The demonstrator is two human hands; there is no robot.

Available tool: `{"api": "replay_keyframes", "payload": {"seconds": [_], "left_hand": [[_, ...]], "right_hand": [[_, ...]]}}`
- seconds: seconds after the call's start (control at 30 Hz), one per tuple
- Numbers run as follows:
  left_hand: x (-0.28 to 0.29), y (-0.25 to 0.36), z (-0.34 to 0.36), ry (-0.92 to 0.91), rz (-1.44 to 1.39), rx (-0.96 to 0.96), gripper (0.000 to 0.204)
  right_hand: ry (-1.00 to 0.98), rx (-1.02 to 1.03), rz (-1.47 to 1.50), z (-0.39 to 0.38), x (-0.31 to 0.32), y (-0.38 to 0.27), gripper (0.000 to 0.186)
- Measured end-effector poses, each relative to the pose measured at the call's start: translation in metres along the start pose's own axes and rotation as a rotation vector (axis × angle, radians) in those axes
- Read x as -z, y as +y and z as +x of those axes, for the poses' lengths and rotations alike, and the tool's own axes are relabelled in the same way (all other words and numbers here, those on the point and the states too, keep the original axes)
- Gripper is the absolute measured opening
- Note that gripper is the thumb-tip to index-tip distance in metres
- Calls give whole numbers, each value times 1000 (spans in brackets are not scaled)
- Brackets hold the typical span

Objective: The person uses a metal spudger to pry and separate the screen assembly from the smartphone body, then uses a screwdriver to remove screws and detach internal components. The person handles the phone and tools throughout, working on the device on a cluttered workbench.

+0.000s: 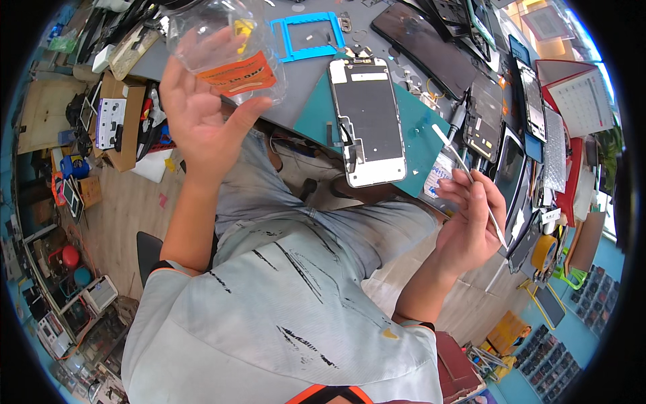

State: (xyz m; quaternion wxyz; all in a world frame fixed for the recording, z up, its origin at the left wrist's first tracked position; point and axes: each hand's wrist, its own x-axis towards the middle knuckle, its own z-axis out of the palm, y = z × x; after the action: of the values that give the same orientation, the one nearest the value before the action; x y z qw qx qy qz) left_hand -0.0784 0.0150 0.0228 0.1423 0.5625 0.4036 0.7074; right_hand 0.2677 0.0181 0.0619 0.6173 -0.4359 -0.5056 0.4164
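My left hand (205, 111) is wrapped around a clear plastic jar (272, 54) with an orange label, and its fingers show through the jar's wall. Something small and yellow is visible through the plastic. Between the thumb and fingers of my right hand (474, 219) is a thin silver pry tool (459, 156), its flat tip pointing up and left. A phone screen assembly (369, 121), back side up, lies on a green mat (420, 124) between my hands, touched by neither. A dark flex cable (344, 133) runs along its left edge.
A blue plastic frame (308, 37) lies beyond the mat. A large dark phone screen (424, 47) and another phone part (483, 116) lie to the right, with small loose parts between. A roll of yellow tape (544, 252) sits far right. At left stands an open cardboard box (128, 145).
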Motion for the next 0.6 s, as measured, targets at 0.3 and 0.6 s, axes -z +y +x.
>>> {"api": "replay_keyframes", "payload": {"seconds": [0.3,0.6], "left_hand": [[3,32,-44,-103,278,-278,49],[-75,77,-67,-356,-253,822,14]], "right_hand": [[5,-68,-32,-4,-4,1,23],[-31,-62,-45,-1,-3,4,23]]}}
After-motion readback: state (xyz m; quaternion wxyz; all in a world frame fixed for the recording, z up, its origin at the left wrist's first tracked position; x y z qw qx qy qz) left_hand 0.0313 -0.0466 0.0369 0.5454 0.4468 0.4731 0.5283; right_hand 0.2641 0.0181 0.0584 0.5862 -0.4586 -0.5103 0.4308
